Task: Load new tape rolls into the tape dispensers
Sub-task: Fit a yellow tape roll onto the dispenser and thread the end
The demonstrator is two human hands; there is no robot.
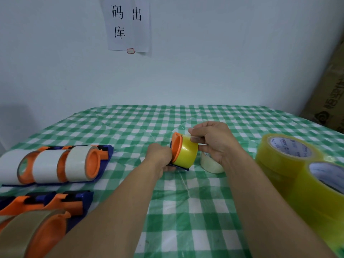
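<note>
From the head camera, the left hand (160, 156) grips a blue tape dispenser (179, 167) from below, fingers curled round its body. The dispenser's orange hub (176, 146) faces out toward that hand. The yellow tape roll (186, 154) sits on the hub, between the two hands and touching both. The right hand (214, 144) is closed on the roll, with thumb and forefinger pinched at its top edge. Whether they hold a loose tape end is too small to tell.

The roll looks seated or nearly so. The step calls for keeping the dispenser steady with the left hand and pressing the roll squarely home. After that, the free end should be drawn toward the cutter without letting it fold onto itself.

Just under the right hand a white tape roll (212, 165) lies on the checked tablecloth (186, 211). Well to the left of the left hand lie three loaded dispensers (55, 164), and two more with brown tape (37, 224) lie nearer the camera. Right of the right forearm stand two large yellow rolls (290, 159).
</note>
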